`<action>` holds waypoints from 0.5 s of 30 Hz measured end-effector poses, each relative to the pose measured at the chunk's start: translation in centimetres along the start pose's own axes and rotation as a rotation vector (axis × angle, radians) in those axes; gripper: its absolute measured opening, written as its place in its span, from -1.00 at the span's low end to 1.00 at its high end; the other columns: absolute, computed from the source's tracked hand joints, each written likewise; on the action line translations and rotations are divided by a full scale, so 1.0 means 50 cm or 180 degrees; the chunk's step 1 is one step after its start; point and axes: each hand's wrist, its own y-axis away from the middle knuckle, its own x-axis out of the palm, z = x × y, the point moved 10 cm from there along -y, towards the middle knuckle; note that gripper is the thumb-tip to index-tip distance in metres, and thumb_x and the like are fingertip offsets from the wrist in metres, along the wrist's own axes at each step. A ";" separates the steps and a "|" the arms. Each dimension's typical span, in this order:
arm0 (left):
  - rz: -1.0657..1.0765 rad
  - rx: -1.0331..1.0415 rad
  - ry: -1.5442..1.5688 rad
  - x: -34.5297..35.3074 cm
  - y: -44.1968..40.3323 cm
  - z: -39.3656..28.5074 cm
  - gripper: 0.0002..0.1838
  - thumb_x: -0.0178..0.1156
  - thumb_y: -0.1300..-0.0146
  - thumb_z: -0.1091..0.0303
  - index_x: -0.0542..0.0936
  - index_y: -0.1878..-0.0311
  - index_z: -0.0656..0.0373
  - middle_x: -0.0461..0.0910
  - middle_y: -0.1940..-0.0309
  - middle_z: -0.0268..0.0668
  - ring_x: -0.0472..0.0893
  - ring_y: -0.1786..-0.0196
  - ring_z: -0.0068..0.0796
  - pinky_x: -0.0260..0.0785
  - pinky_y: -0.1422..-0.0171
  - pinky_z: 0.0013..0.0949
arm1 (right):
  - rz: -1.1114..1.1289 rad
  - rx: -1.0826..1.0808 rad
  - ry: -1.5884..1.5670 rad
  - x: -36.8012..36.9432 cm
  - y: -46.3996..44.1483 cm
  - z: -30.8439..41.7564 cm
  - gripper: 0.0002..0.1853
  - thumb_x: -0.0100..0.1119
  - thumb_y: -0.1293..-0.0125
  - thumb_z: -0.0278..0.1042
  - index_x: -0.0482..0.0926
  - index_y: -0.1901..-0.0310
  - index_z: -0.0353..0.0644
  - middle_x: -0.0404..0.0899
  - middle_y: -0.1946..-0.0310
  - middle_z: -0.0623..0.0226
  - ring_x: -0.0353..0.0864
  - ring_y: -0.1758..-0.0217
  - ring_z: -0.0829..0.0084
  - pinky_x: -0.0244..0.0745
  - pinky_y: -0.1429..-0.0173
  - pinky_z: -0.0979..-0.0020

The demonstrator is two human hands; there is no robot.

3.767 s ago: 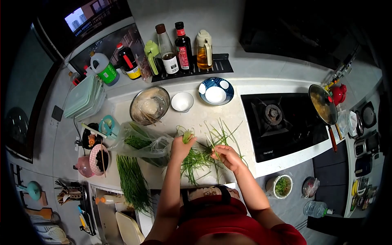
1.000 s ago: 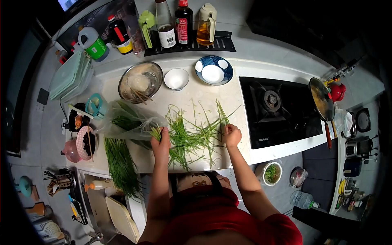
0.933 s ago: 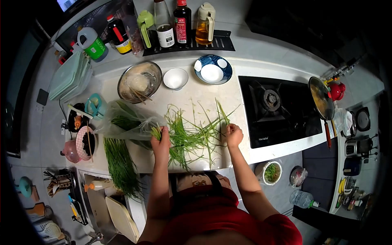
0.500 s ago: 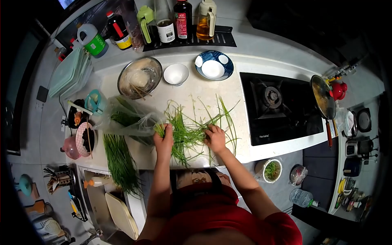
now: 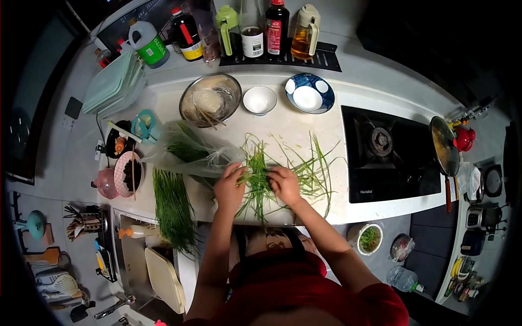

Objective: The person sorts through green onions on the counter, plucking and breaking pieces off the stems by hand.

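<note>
A loose pile of green garlic chives lies on the pale counter between my hands. My left hand is at the pile's left side, its bent fingers closed on some stems. From the right, my right hand has its curled fingers closed on the chives at that edge; its fingertips are partly hidden among the stems. Scattered stalks spread to the right of it. Left of my left hand are a clear plastic bag with more greens inside and a neat dark-green bundle of chives hanging over the counter's front edge.
Along the back stand a metal bowl, a white bowl and a blue-patterned bowl. A gas stove is to the right, with a lidded pan. A bin stands on the floor; the sink is front left.
The view has shifted, moving the scene rightward. My hands have come closer together, and the chives between them are gathered into a narrower pile.
</note>
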 end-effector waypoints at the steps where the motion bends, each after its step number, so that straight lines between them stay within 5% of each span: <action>1: 0.0486 0.0134 -0.0448 0.023 -0.005 -0.005 -0.63 0.19 0.11 0.51 0.56 0.13 0.03 0.36 -0.07 -0.36 0.55 0.45 -0.30 0.38 0.41 -0.32 | 0.0205 -0.0171 0.0115 0.025 -0.007 0.031 -0.71 0.13 0.09 -0.41 0.54 0.23 -0.08 0.43 0.10 0.30 0.35 -0.01 0.22 0.27 0.00 0.27; 3: 0.0706 0.0169 -0.1112 0.060 -0.015 0.047 -0.62 0.16 0.09 0.52 0.55 0.11 0.01 0.32 -0.11 -0.35 0.54 0.49 -0.33 0.37 0.45 -0.31 | 0.0602 -0.0374 0.0366 0.079 -0.006 0.057 -0.68 0.12 0.06 -0.30 0.52 0.18 -0.06 0.34 -0.03 0.38 0.22 -0.14 0.27 0.15 -0.12 0.20; 7: 0.0807 -0.0247 -0.1794 0.053 -0.036 0.140 -0.58 0.11 0.05 0.44 0.48 0.02 0.04 0.29 -0.15 -0.33 0.55 0.50 -0.28 0.38 0.48 -0.28 | 0.0489 0.0667 0.1262 0.080 0.006 -0.034 -0.65 0.08 0.06 -0.32 0.50 0.14 -0.11 0.34 -0.06 0.37 0.20 -0.18 0.25 0.10 -0.15 0.10; 11: 0.0910 -0.0620 -0.1728 0.035 -0.029 0.226 -0.57 0.14 0.05 0.37 0.45 0.02 0.08 0.30 -0.13 -0.31 0.57 0.36 -0.27 0.41 0.38 -0.25 | -0.0166 0.0850 0.1303 0.016 0.012 -0.031 -0.77 0.10 0.13 -0.42 0.53 0.32 -0.11 0.43 0.23 0.32 0.35 0.10 0.24 0.23 0.04 0.22; 15: 0.1007 -0.0896 -0.1617 0.013 -0.022 0.242 -0.61 0.14 0.02 0.35 0.45 0.04 0.09 0.31 -0.12 -0.32 0.56 0.28 -0.26 0.42 0.31 -0.22 | -0.0200 0.0328 0.0489 0.066 -0.036 0.050 -0.83 0.21 0.19 -0.44 0.55 0.44 -0.09 0.43 0.36 0.36 0.38 0.23 0.28 0.26 0.16 0.30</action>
